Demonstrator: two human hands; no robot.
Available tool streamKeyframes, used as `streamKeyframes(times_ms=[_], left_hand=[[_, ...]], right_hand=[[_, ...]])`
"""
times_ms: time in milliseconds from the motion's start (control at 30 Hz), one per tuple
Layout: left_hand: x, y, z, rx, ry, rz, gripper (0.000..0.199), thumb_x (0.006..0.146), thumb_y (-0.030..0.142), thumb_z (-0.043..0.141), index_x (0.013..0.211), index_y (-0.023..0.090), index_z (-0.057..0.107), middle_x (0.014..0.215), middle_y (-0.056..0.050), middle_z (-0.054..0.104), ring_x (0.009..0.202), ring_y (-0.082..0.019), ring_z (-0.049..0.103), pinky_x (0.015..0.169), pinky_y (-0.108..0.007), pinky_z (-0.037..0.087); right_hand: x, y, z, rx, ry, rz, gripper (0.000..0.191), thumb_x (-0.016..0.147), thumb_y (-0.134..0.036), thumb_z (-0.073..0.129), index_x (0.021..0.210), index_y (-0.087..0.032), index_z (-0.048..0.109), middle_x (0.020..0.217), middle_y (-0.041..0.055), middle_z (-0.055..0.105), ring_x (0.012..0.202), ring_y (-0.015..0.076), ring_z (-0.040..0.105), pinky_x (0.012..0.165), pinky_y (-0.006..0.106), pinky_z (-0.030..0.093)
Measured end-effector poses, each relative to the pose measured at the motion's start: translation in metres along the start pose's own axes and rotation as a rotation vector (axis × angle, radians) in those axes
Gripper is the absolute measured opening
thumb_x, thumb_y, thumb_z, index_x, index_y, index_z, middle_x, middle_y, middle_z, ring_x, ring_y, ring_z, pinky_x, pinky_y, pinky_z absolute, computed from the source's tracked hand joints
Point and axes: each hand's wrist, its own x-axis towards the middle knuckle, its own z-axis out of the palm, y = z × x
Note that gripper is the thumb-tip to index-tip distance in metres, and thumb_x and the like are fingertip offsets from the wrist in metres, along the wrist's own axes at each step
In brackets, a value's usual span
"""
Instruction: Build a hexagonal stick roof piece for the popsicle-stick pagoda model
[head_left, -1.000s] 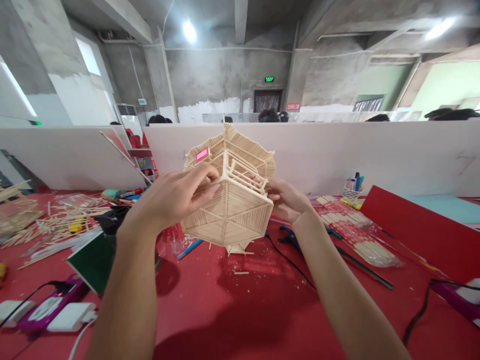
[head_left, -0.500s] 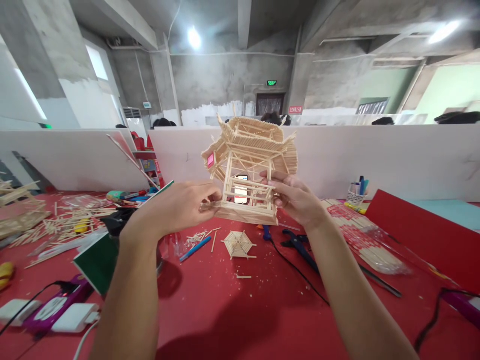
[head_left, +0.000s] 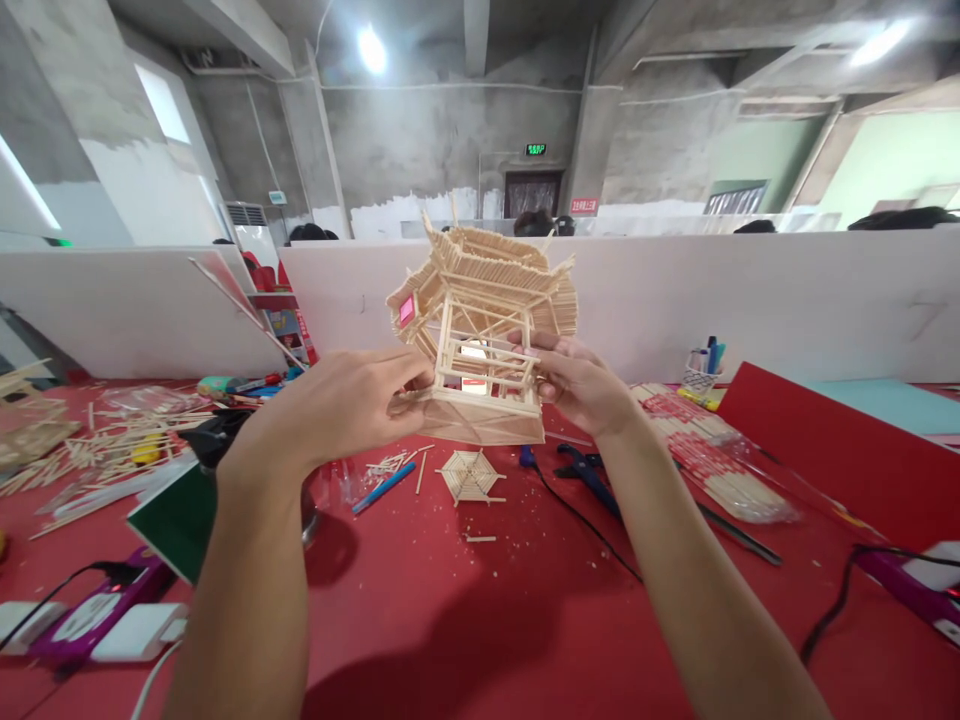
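A model pavilion made of thin wooden sticks is held up above the table, its layered roof at the top and its flat base below. My left hand is closed on the left corner of the base. My right hand grips the right side, with fingers around a post and the railing. A small pink panel shows under the left eave. Through the open frame a lit phone screen is partly visible behind. Below the model lies a web-shaped stick piece on the red table.
A blue pen and loose sticks lie left of the web piece. To the right are blue-handled pliers, a cable and bagged sticks. Power strips with chargers sit at the left. A white partition stands behind.
The whole view has shifted a little, so everything appears slightly further left and up. The pavilion has tilted slightly, showing more of its base's front face. Both hands keep their hold on it.
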Motion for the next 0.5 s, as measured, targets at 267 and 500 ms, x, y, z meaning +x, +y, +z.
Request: streamKeyframes(times_ms=[267,500], left_hand=[[-0.0018,-0.0012,-0.0028,-0.024,-0.085,-0.038,0.010,0.086,0.027,0.049,0.087,0.025,0.059,0.085,0.002,0.069,0.071,-0.016,0.058,0.063,-0.028,0.034],[-0.0030,-0.0030,-0.0031,-0.025,-0.084,-0.032,0.015,0.091,0.032,0.048,0.087,0.025,0.061,0.085,0.002,0.070,0.071,-0.016,0.059,0.063,-0.028,0.035]], right_hand=[[0.0037,0.0057,-0.0017,-0.017,-0.030,-0.028,0.033,0.067,-0.029,0.080,0.096,-0.016,0.070,0.071,-0.0019,0.062,0.047,0.0033,0.044,0.037,0.014,0.038],[0.0009,0.0019,-0.0004,-0.034,-0.007,-0.053,0.029,0.071,-0.026,0.078,0.097,-0.016,0.071,0.075,-0.0006,0.063,0.049,0.0039,0.046,0.039,0.015,0.041]])
